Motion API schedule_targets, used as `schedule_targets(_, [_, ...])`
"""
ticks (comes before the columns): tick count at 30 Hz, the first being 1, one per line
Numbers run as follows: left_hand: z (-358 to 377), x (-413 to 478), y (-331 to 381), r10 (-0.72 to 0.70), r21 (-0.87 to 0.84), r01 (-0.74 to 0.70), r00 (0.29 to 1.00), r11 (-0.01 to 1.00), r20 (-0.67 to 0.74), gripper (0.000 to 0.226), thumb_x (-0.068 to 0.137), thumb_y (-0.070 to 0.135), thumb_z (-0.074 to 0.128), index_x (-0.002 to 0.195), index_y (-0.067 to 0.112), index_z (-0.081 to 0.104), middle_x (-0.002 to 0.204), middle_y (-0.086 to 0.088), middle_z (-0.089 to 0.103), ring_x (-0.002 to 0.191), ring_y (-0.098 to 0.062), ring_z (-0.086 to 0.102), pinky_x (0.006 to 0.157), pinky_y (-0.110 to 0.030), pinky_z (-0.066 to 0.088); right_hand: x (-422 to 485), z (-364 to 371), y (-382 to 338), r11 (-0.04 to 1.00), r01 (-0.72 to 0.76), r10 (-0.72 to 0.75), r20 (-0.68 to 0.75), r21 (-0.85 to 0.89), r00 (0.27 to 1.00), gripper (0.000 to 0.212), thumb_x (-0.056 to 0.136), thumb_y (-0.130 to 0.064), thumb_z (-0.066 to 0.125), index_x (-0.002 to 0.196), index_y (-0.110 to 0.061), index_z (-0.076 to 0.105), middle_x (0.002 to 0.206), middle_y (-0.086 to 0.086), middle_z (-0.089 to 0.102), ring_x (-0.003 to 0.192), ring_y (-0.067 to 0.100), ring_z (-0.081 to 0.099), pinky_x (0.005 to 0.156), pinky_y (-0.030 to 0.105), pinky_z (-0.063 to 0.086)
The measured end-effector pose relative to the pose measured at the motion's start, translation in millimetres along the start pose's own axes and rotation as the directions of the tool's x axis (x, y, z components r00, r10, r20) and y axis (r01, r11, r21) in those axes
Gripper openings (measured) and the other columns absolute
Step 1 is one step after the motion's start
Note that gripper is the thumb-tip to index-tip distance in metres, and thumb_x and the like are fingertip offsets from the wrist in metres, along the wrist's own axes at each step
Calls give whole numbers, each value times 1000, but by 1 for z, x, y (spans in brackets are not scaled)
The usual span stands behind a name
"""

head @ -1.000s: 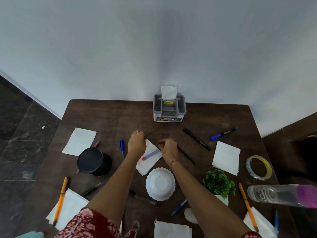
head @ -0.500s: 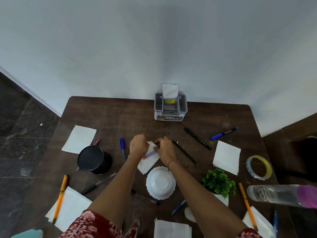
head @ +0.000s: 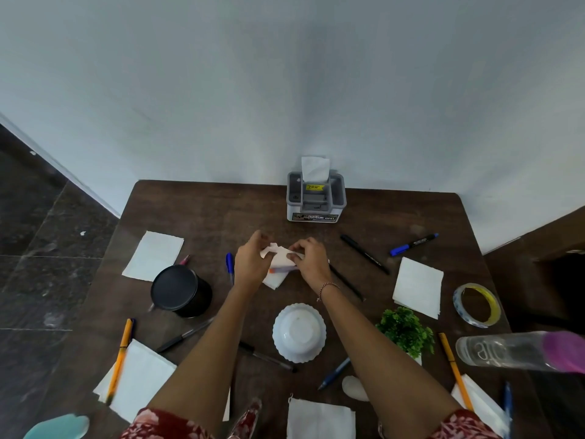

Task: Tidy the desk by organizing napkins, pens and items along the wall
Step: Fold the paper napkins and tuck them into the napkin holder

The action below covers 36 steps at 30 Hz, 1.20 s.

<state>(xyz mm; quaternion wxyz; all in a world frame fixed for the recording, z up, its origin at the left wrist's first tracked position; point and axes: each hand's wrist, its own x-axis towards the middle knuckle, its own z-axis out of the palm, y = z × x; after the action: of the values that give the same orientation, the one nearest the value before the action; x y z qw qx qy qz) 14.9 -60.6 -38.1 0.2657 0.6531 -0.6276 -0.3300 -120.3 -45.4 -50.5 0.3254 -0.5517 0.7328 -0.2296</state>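
Note:
My left hand (head: 251, 264) and my right hand (head: 311, 259) both pinch the far edge of a white napkin (head: 278, 267) at the middle of the dark wooden desk (head: 221, 210), folding that edge up and over. A purple and orange pen (head: 280, 270) lies under the lifted napkin, mostly hidden. A grey organizer (head: 316, 198) with one napkin standing in it sits against the wall. More napkins lie flat at the left (head: 154, 255), right (head: 418, 286), near left (head: 139, 381) and near edge (head: 319, 419). Several pens are scattered, among them a blue pen (head: 229, 264) and a black pen (head: 364, 254).
A black cup (head: 179, 289) stands left of my hands. An upturned white bowl (head: 299, 332) sits between my forearms. At the right are a small green plant (head: 405, 332), a tape roll (head: 476, 305) and a lying clear bottle (head: 519, 351) with a purple cap. Orange pencils lie on the near napkins.
Both hands came together on the napkin and lifted its far edge, folding it over the pen; a second ago the napkin lay flat with the pen on top.

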Motion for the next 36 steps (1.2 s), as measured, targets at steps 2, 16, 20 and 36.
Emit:
schedule_targets(2, [-2,-1,0,0,-15,0,1000,1000,8,30,82,8,69,110,8,59,115,-8,67,107,-21,62,79,-23,46,-2,-2,-3,999,6,-6,-6,41,1000,14,85,-15,66,99,-11,67,112,6,59,107,19,53,88,26,45])
schedule_targets(16, [-24,-6,17,-25,-67,21,998,998,-55,25,82,17,72,101,2,71,96,-13,72,79,-20,64,71,-29,51,-23,-26,-18,810,-196,201,52,553,978,71,81,-16,71,141,-18,34,138,7,49,126,22,48,104,38,42])
schedule_targets(20, [-31,-8,26,-175,-240,177,984,955,28,33,80,19,73,108,2,68,108,-13,69,91,-23,66,79,-35,56,-34,-31,-20,749,-238,194,138,619,971,52,85,-16,66,133,-9,46,136,12,52,122,27,52,95,38,49])
schedule_targets(36, [-38,-35,40,-324,-400,432,894,808,310,50,77,7,75,122,-3,55,122,-16,61,109,-31,61,87,-44,55,-55,-40,-12,708,-250,295,45,661,954,35,84,-16,67,118,-10,58,121,10,61,106,23,60,80,36,57])
